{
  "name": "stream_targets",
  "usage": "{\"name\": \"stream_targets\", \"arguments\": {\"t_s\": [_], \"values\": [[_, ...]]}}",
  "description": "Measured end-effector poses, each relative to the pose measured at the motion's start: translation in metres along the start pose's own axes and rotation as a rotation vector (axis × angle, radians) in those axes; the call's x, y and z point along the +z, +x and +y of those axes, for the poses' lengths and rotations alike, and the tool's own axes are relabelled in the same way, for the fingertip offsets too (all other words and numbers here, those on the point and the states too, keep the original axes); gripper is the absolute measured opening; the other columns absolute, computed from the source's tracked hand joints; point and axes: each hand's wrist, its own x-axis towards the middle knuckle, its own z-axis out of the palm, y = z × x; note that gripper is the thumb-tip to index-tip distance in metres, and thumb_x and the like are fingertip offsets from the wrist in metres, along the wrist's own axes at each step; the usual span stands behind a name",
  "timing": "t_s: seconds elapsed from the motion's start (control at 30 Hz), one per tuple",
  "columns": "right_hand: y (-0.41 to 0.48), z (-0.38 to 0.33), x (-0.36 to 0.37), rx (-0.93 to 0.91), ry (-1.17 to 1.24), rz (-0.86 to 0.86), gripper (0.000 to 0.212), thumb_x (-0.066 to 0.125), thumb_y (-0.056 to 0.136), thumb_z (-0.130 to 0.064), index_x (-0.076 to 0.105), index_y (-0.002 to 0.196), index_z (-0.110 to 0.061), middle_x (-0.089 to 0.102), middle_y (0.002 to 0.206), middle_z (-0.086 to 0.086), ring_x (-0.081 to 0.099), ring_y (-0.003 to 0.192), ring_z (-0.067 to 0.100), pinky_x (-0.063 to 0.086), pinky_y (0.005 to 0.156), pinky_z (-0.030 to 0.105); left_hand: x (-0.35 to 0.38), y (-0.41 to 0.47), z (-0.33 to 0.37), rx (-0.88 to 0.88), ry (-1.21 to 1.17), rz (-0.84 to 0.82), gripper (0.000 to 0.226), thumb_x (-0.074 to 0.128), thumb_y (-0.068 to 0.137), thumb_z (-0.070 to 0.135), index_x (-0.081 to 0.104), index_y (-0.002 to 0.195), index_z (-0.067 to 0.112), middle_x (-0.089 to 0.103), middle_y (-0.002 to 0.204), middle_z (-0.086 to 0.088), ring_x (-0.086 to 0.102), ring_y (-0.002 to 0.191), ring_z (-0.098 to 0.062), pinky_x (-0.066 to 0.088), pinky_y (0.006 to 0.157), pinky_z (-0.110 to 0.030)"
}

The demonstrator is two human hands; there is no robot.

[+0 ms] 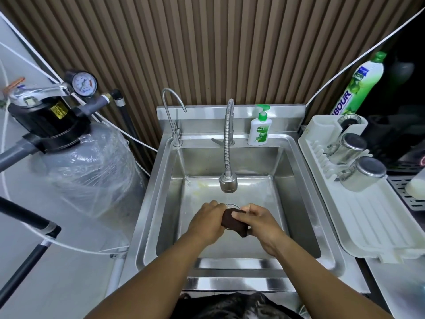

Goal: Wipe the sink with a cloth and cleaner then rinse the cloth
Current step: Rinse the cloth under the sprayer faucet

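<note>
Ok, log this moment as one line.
left hand, right hand: gripping dark brown cloth | inside stainless steel sink | flexible metal faucet: no water seen

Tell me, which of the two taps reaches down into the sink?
The ribbed flexible tap in the middle: its head hangs low inside the sink, while the thin curved tap at the left corner ends high.

You have a dark brown cloth (pixel 234 223) against the silver-grey steel of the sink (pixel 161 180), whose floor carries faint yellowish smears. Behind it, the wall panel (pixel 207 54) is striped vertically, light brown ridges alternating with dark grooves. Your soap bottle (pixel 259 132) is white with a green pump and label. The tall bottle (pixel 363 86) is green with blue lettering. The dish rack (pixel 372 226) is off-white. The gauge (pixel 84 85) shows a white face in a black rim.
</note>
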Motion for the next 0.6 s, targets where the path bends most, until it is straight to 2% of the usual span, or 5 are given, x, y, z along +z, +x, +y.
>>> {"name": "stream_targets", "arguments": {"t_s": [0.17,0.37,0.47,0.53,0.6], "values": [[0.011,-0.003,-0.021,0.180,0.037,0.007,0.056,0.051,0.093,-0.066,0.065,0.076,-0.014,0.071,0.100,0.011,0.066,0.091,0.025,0.054,0.086,0.041,-0.003,0.002,-0.003,0.174,-0.068,-0.022,0.034,0.056,0.080,-0.001,0.055,0.105,0.022,0.049,0.094,0.002,0.058,0.090,-0.030,0.040,0.068,-0.032],[0.015,-0.011,-0.020,0.556,0.177,-0.476,0.117,0.039,0.067,-0.097,0.063,0.129,-0.001,0.062,0.130,0.029,0.063,0.118,0.043,0.054,0.092,0.051,-0.015,0.010,0.020,0.364,0.023,-0.050,0.043,0.061,0.078,-0.002,0.053,0.116,0.017,0.050,0.106,-0.002,0.054,0.093,-0.024,0.049,0.072,-0.040],[0.013,-0.013,-0.017,0.539,0.198,-0.613,0.103,0.039,0.074,-0.085,0.064,0.124,0.002,0.063,0.125,0.032,0.073,0.088,0.031,0.061,0.076,0.038,-0.019,0.012,0.023,0.385,0.104,-0.087,0.041,0.058,0.083,0.004,0.052,0.122,0.016,0.052,0.110,-0.002,0.052,0.102,-0.021,0.049,0.080,-0.040],[0.015,-0.015,-0.015,0.499,0.145,-0.623,0.070,0.052,0.086,-0.064,0.063,0.114,-0.001,0.071,0.107,0.024,0.064,0.061,0.016,0.057,0.059,0.025,-0.020,0.012,0.020,0.334,0.136,-0.145,0.031,0.058,0.087,0.009,0.053,0.117,0.015,0.054,0.110,-0.003,0.054,0.103,-0.023,0.049,0.081,-0.040],[0.018,-0.019,-0.013,0.432,-0.070,-0.643,0.034,0.071,0.088,-0.037,0.062,0.100,-0.007,0.070,0.085,0.010,0.048,0.052,0.008,0.044,0.049,0.017,-0.021,0.012,0.020,0.296,0.200,-0.193,0.022,0.058,0.090,0.016,0.056,0.112,0.013,0.058,0.109,-0.006,0.058,0.100,-0.026,0.051,0.077,-0.041]]}}
